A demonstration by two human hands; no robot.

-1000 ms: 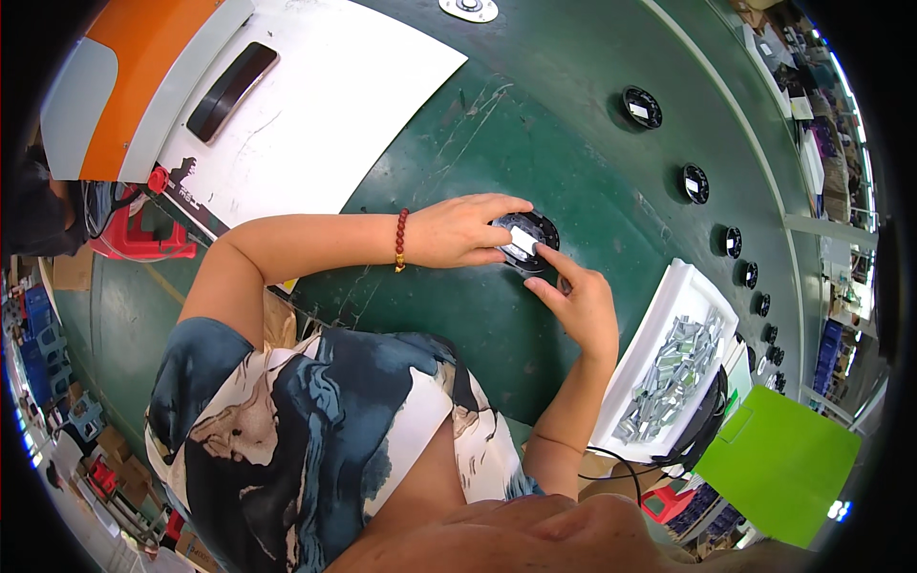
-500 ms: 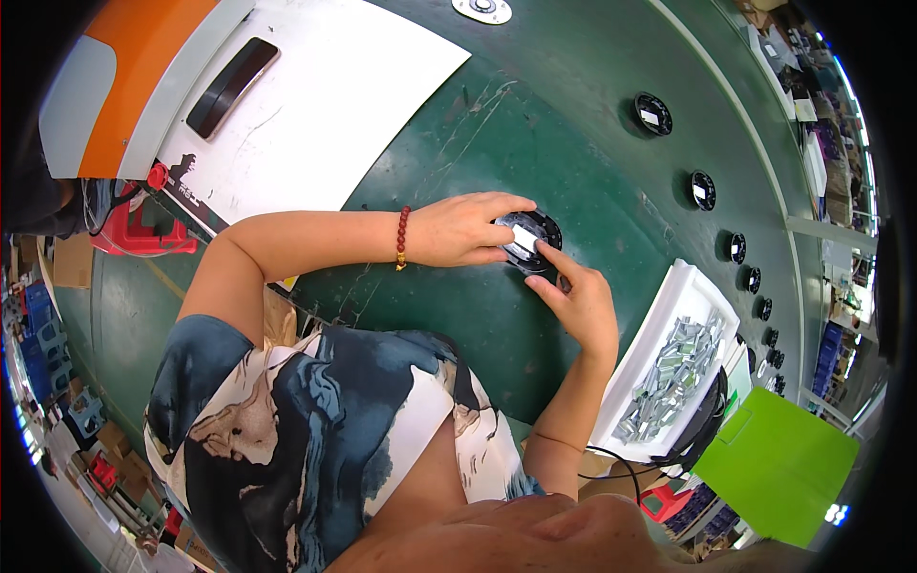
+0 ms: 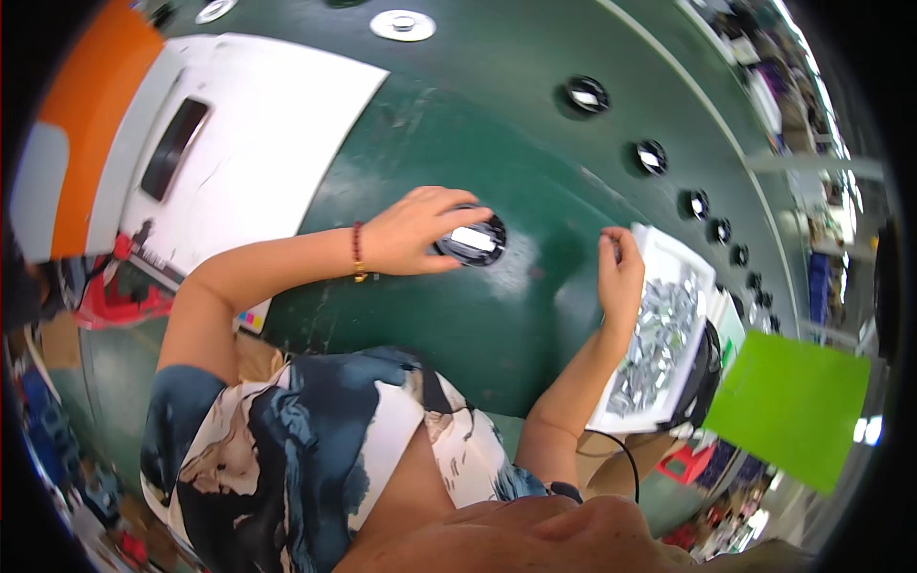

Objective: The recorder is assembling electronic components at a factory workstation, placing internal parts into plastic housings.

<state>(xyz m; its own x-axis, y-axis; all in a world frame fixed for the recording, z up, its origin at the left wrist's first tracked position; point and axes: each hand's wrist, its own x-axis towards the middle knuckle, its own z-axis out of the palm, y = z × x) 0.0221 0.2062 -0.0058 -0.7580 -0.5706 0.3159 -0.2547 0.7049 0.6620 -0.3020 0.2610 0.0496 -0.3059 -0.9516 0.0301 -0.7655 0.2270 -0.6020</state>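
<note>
Round black part (image 3: 473,241), flat and dish-like, lies on a green tabletop (image 3: 420,320) in front of the person, with the left hand (image 3: 415,234) closed over its left side, thumb and fingers at the rim. The hands are apart: I see the right hand (image 3: 622,277) with fingers curled at the upper left corner of a white tray (image 3: 602,417), and cannot tell whether it holds anything or touches the tray. Loose silver pieces (image 3: 659,339) fill the tray. Between the part and the tray runs a broad stretch of scuffed green, which reaches down to the person's patterned top (image 3: 325,449). Left of the part, the slanting edge of a white panel (image 3: 277,105) bounds the room, with a dark oblong piece (image 3: 176,148) on it and an orange-and-grey housing (image 3: 105,143) beyond. Toward the top rests a white disc (image 3: 403,26); on the right, a curving row of similar black parts (image 3: 587,94) recedes past the tray. A bright white rectangle shows on the held part, either label or reflection, I cannot tell which. Near the left elbow, a small sticker (image 3: 250,319) bears coloured patches; any lettering on it is too small to tell.
</note>
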